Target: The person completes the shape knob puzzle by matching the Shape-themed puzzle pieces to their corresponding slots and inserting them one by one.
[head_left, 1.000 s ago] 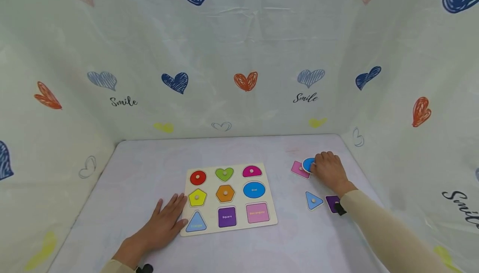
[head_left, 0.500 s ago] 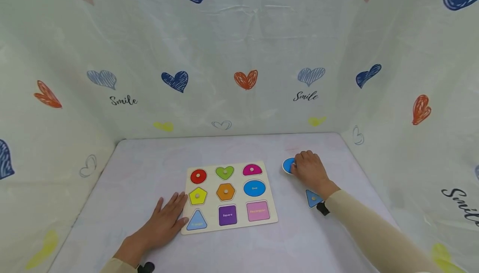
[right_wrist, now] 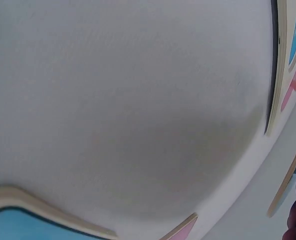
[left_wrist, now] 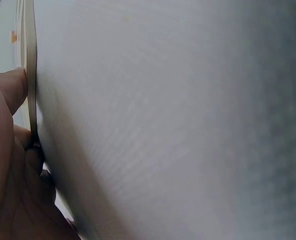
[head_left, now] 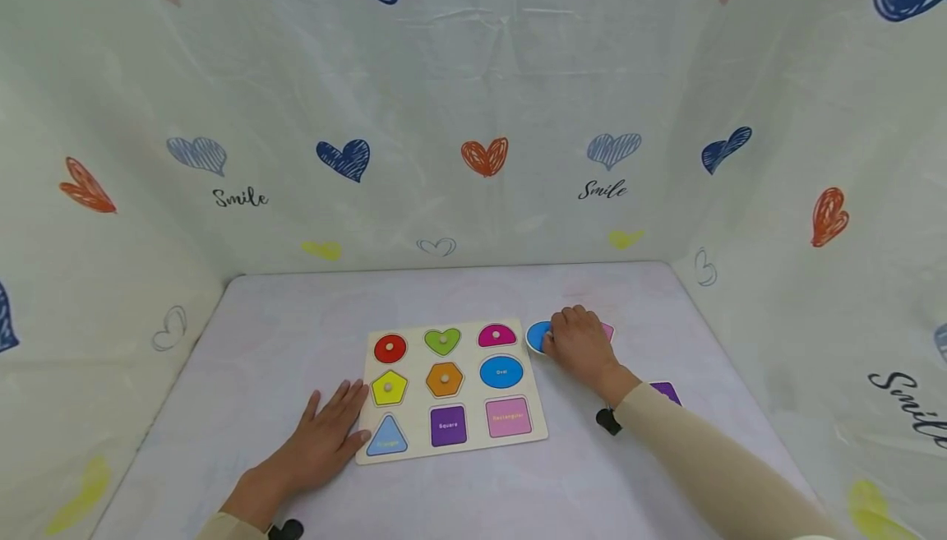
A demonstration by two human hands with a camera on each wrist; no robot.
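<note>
A pale wooden shape puzzle board (head_left: 418,445) lies on the table. Knobs show on its circle, heart, semicircle, pentagon and hexagon; the oval, triangle, square and rectangle spots show printed words. My left hand (head_left: 318,445) lies with fingers extended against the board's left edge; in the left wrist view the thumb (left_wrist: 13,87) touches that edge. Just off the board's upper right corner, my right hand (head_left: 584,351) pinches a blue oval puzzle piece (head_left: 538,336). The right wrist view shows this oval piece (right_wrist: 286,175) raised above the table, tilted on edge.
Behind the right hand a pink rectangle piece (head_left: 608,331) peeks out. A purple square piece (head_left: 666,392) is partly covered by the right sleeve. The blue triangle piece (right_wrist: 38,225) appears low in the right wrist view. A heart-printed sheet (head_left: 436,195) surrounds the table.
My right hand has carried the oval piece leftward from over the pink rectangle to near the board. The left hand has stayed in place.
</note>
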